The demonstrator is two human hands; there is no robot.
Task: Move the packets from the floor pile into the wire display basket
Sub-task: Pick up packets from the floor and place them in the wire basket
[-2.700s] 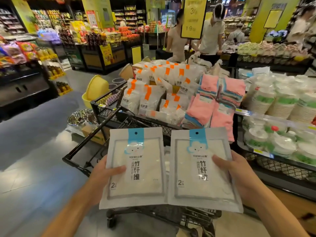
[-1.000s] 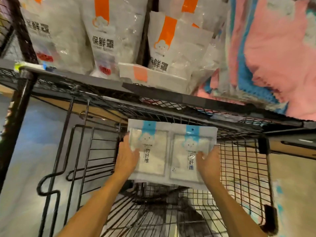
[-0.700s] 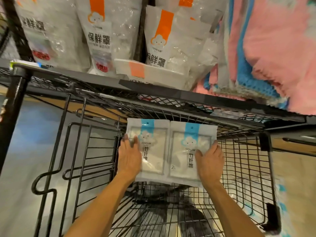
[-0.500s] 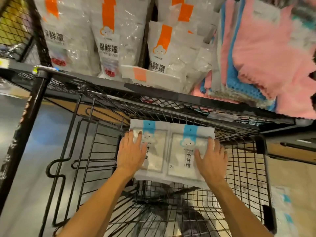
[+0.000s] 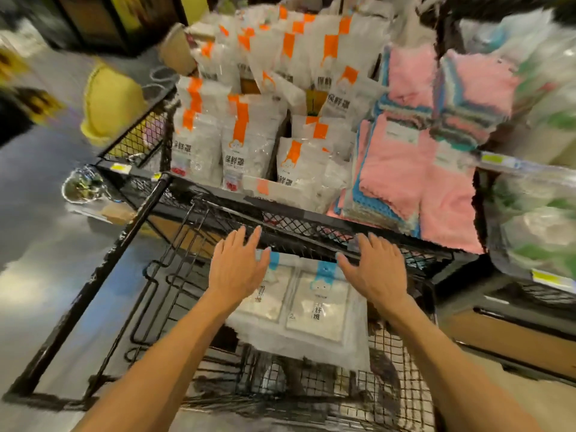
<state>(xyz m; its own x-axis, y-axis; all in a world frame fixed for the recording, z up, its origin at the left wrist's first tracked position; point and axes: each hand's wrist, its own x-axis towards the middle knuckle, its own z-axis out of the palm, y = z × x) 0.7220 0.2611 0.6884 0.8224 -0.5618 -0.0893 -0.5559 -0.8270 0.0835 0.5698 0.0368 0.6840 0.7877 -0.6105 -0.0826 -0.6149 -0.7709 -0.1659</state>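
Two white packets with blue top tabs lie side by side in the lower black wire basket (image 5: 402,363), under the upper shelf. The left packet (image 5: 274,294) is partly covered by my left hand (image 5: 238,269). The right packet (image 5: 321,304) shows its printed front. My right hand (image 5: 377,269) hovers above the right packet's edge. Both hands are lifted off the packets with fingers spread and hold nothing. The image is blurred by head motion.
Above the basket, a black mesh shelf (image 5: 311,226) carries white bags with orange tabs (image 5: 246,151) and stacked pink and blue cloths (image 5: 414,169). Wrapped white goods (image 5: 536,213) fill the right-hand shelf. A yellow basin (image 5: 109,104) and a metal bowl (image 5: 81,185) stand at the left on the grey floor.
My hands set the two packets down in the lower wire basket, let go and drew back upward with open fingers. My view rose from close under the shelf.
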